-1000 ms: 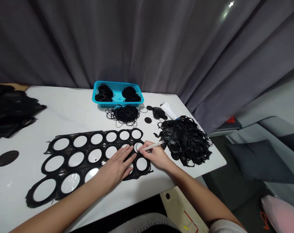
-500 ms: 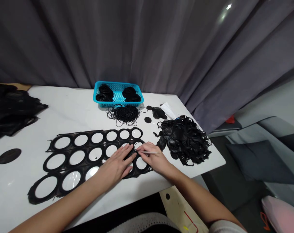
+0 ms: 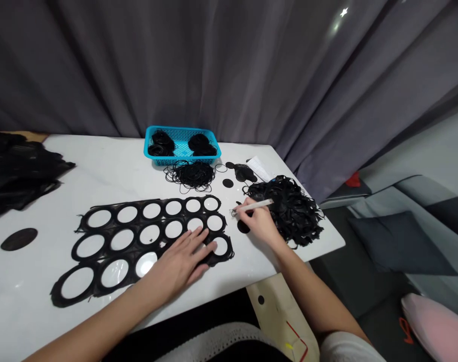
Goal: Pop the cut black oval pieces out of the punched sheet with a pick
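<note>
A black sheet with rows of round holes (image 3: pixel 105 229) lies flat on the white table (image 3: pixel 111 166). My left hand (image 3: pixel 187 251) rests on its right part, fingers spread. To the right of the sheet, my right hand (image 3: pixel 257 218) grips a thin white tool (image 3: pixel 259 203) like a pen, above the table. Something small and dark shows at the tool's left tip, too small to make out. Just beyond the hand is a heap of black scraps (image 3: pixel 295 211). A dark disc (image 3: pixel 243 226) lies partly under the hand.
A blue basket (image 3: pixel 182 160) with black bundles stands at the back, with a tangle of thin black rings (image 3: pixel 193 175) before it. Black material (image 3: pixel 17 171) is piled at the far left. A lone black disc (image 3: pixel 19 239) lies nearer. White paper (image 3: pixel 259 168) lies behind the scraps.
My right hand has moved right with the tool, off the sheet and toward the scrap heap. My left hand stays on the sheet. The view has shifted slightly.
</note>
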`<act>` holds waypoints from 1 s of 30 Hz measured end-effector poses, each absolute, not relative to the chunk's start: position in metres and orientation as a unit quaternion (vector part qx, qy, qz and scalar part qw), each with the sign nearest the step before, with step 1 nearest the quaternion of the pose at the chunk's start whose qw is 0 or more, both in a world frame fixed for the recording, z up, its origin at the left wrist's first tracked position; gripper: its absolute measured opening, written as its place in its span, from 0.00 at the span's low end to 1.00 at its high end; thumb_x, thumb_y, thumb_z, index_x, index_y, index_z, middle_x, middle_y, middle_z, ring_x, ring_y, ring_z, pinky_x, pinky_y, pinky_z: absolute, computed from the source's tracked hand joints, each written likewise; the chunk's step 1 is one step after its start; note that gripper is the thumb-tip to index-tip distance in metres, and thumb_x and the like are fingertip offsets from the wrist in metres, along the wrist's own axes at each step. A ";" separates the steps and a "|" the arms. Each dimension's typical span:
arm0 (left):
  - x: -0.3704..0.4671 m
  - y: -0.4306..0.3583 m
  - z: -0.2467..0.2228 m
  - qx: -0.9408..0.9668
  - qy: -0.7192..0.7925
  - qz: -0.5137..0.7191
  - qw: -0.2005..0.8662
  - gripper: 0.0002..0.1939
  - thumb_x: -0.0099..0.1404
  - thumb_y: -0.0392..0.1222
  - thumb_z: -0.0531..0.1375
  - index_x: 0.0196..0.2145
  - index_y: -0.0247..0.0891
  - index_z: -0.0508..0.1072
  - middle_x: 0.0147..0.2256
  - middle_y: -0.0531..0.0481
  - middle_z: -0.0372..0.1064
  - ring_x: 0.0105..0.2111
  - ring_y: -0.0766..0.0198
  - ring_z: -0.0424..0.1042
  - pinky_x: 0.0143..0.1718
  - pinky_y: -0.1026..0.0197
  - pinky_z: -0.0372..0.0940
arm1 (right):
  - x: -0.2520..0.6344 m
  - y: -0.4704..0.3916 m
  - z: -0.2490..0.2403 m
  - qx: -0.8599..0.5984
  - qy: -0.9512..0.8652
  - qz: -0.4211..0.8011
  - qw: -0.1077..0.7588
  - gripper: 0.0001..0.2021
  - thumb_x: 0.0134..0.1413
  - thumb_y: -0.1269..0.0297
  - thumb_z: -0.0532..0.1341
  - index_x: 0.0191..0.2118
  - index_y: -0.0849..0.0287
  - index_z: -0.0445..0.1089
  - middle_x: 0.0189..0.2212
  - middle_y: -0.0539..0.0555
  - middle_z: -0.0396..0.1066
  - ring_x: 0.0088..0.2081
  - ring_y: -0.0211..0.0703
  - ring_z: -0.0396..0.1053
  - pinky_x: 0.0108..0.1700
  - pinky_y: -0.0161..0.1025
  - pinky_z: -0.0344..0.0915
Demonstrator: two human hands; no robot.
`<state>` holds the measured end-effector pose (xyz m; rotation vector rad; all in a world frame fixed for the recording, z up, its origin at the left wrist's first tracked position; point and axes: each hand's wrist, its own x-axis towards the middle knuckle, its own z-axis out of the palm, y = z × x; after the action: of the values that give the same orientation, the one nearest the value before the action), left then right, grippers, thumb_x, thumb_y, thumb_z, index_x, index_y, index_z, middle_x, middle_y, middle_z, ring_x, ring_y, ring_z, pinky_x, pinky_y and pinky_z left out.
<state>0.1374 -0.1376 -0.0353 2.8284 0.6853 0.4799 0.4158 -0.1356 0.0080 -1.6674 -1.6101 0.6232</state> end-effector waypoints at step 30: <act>0.137 -0.170 -0.055 0.954 0.230 0.177 0.072 0.22 0.70 0.42 0.58 0.61 0.44 0.68 0.70 0.39 0.48 0.68 0.39 0.51 0.63 0.39 0.57 | 0.396 -0.186 -0.020 -0.592 -0.755 0.007 0.284 0.08 0.62 0.74 0.55 0.42 0.59 0.70 0.42 0.61 0.76 0.45 0.52 0.70 0.49 0.49 0.58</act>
<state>0.1366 -0.1699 -0.0553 2.8672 0.6920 0.5320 0.3958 -0.1859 -0.0203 -1.5834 -2.0199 0.0194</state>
